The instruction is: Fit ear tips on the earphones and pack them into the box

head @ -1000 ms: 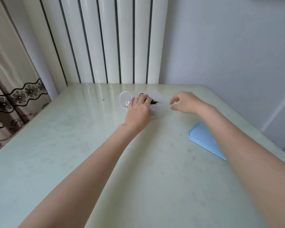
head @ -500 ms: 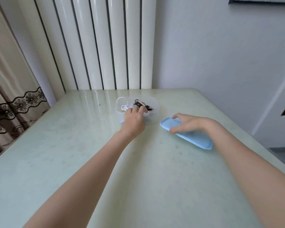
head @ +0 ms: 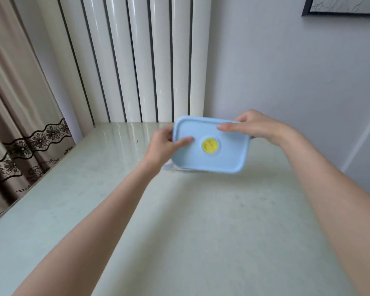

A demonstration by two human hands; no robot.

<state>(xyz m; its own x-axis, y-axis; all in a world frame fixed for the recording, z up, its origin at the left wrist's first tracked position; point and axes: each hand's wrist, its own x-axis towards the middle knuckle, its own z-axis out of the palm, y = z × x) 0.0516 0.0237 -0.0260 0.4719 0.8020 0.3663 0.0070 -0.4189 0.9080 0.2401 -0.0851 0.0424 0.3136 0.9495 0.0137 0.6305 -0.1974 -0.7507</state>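
Both hands are on the lid right now. The left hand is gripping the lid's left edge, thumb lying flat across the top of it and the rest of the fingers tucked around behind where I can't see them. The right hand is pinching the far right corner, thumb stretched along the top surface and fingers curling over the back edge. So both are closed around the blue lid, not loose.

The lid is sitting tilted toward the camera, top face showing, with a round yellow plug in the middle of it. It's a bit blurry, so it's hard to make out detail. Under its lower left edge a sliver of the clear box is peeking out, touching or just under the lid; can't tell if the lid is actually seated on it. The earphones aren't visible, the lid is covering everything.

All of this is happening over the far part of a pale green table. Behind it a white ribbed radiator is standing against the wall, a brown curtain with black lace trim is hanging on the left, and a dark picture frame corner is showing top right.
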